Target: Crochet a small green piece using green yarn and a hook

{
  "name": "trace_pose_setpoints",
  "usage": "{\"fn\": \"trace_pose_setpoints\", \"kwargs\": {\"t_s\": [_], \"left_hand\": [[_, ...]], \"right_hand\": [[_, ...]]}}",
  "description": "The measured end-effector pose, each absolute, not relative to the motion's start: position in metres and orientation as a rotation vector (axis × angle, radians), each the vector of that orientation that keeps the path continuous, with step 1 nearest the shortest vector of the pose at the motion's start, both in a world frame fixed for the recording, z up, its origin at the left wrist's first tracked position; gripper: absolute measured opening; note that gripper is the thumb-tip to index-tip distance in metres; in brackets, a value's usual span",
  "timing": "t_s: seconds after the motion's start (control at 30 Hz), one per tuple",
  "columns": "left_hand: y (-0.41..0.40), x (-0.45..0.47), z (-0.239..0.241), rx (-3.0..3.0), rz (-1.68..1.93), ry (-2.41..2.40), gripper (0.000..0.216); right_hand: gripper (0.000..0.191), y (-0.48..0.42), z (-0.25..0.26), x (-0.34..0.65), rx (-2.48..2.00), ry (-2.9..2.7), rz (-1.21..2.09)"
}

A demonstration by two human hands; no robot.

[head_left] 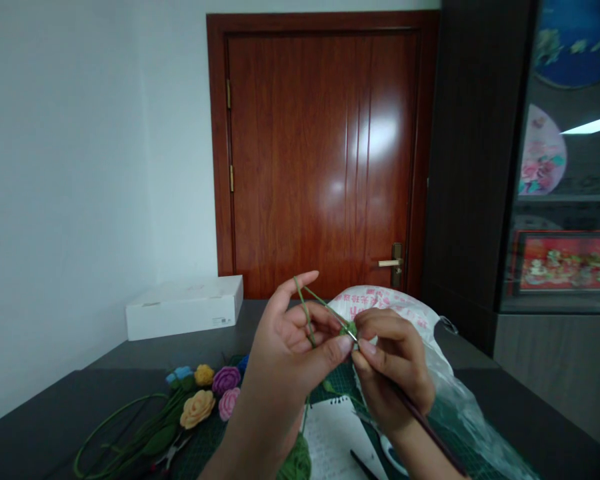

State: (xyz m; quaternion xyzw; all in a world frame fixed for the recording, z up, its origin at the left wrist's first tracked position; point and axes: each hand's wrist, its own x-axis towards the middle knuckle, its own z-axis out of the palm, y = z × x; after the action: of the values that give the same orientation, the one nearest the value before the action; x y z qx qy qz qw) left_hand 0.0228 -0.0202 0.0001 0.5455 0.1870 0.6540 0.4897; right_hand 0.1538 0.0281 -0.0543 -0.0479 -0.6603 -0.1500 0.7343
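Two hands almost touching, we crochet mid-stitch: left hand (pixel 290 347) pinches green piece (pixel 349 329) and yarn (pixel 305 307), right hand (pixel 393 367) grips hook (pixel 420 417); next loop likely needs taut yarn.

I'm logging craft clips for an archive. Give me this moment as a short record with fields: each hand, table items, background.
left: left hand pinches a small green crochet piece; green yarn runs over its raised index finger
right: right hand grips a crochet hook, tip at the piece
table: dark table with crocheted flowers at left, white box behind them, plastic bag, notebook, yarn ball
background: closed wooden door
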Motion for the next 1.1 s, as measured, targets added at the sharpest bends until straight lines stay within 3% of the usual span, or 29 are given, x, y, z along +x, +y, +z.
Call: {"fn": "trace_pose_setpoints", "kwargs": {"t_s": [0.17, 0.3, 0.53, 0.67, 0.93, 1.1], "left_hand": [[-0.019, 0.031, -0.004, 1.446, 1.788, 0.548, 0.066], [-0.017, 0.032, -0.004, 1.595, 1.942, 0.598, 0.071], [-0.013, 0.018, 0.003, 1.721, 1.902, 0.673, 0.075], [-0.007, 0.010, 0.004, 1.662, 1.718, 0.501, 0.082], [-0.002, -0.001, 0.005, 1.458, 1.387, 0.287, 0.083], [0.003, 0.001, 0.003, 1.421, 1.322, 0.214, 0.071]], "right_hand": [[0.028, 0.025, -0.057, 0.146, -0.266, -1.417, -0.534], [0.015, 0.014, -0.046, 0.145, -0.413, -1.457, -0.657], [0.008, 0.001, -0.033, 0.157, -0.425, -1.516, -0.491], [0.016, -0.001, -0.027, 0.160, -0.523, -1.385, 0.018], [0.030, 0.005, -0.017, 0.152, -0.191, -1.085, 1.296], [0.025, 0.009, -0.023, 0.142, -0.076, -0.960, 1.524]]}}
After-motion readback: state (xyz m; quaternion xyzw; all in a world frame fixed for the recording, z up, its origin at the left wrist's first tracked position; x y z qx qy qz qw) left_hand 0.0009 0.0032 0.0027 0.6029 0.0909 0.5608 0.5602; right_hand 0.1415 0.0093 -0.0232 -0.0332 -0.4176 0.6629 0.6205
